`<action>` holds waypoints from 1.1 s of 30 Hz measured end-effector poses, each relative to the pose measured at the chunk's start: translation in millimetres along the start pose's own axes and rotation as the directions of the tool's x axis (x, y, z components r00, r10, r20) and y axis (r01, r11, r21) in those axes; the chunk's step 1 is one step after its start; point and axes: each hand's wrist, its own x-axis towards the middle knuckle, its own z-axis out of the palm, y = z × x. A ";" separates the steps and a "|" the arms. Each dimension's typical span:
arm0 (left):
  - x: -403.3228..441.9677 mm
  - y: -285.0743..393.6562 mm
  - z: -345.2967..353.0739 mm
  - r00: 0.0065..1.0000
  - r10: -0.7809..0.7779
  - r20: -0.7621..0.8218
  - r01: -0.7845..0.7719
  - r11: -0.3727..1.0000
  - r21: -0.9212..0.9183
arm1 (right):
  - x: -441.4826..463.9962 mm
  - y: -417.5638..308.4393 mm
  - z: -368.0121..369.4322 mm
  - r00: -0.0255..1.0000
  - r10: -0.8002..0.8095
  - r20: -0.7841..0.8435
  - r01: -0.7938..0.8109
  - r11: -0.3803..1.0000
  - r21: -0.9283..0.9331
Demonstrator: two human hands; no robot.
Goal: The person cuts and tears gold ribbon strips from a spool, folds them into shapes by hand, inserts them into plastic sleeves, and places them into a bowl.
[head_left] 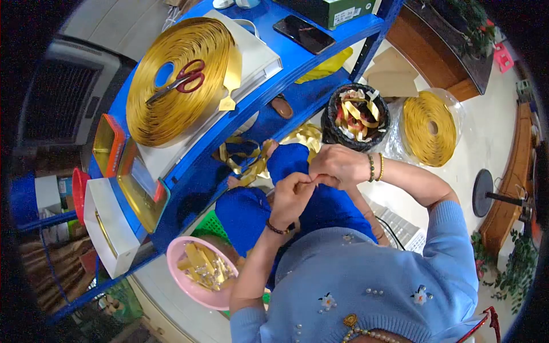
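Observation:
My left hand (290, 198) and my right hand (341, 166) meet above my lap, over blue trousers (331, 211). Both are closed in a pinch, fingertips touching or nearly so. Whatever lies between them is hidden or too small to name. Gold ribbon (250, 166) hangs in loose loops beyond my knees. Left of my lap, a pink basin (176, 273) holds several gold and clear pieces. On the blue shelf, a large coil of gold ribbon (151, 114) lies flat, with dark-red-handled scissors (190, 80) on top.
A black-lined bin (331, 134) with ribbon scraps stands beyond my right hand. Farther right, another gold coil (414, 128) lies in clear plastic on the floor. The blue shelf (297, 66) carries a phone (303, 34) and a green box (329, 12). Shallow trays (143, 194) sit on the left.

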 end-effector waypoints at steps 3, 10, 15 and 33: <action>0.3 22.1 -2.6 0.999 -0.003 0.036 0.000 0.997 0.083 | -1.2 1.3 -1.2 1.000 0.019 -0.001 -0.019 0.996 0.088; 12.1 35.6 -24.3 0.842 -0.450 0.296 0.520 0.823 -0.227 | -1.7 -6.4 2.9 0.992 -0.124 -0.018 0.117 0.970 -0.212; 19.0 -3.5 -37.0 0.701 -0.307 0.643 0.633 0.684 -0.364 | 4.0 -9.2 4.6 0.946 -0.319 -0.048 0.308 0.937 -0.165; 25.7 18.8 7.7 0.927 -0.282 -0.246 0.135 0.866 -0.482 | 8.5 -15.4 33.4 0.688 0.573 -0.445 -0.295 0.781 0.550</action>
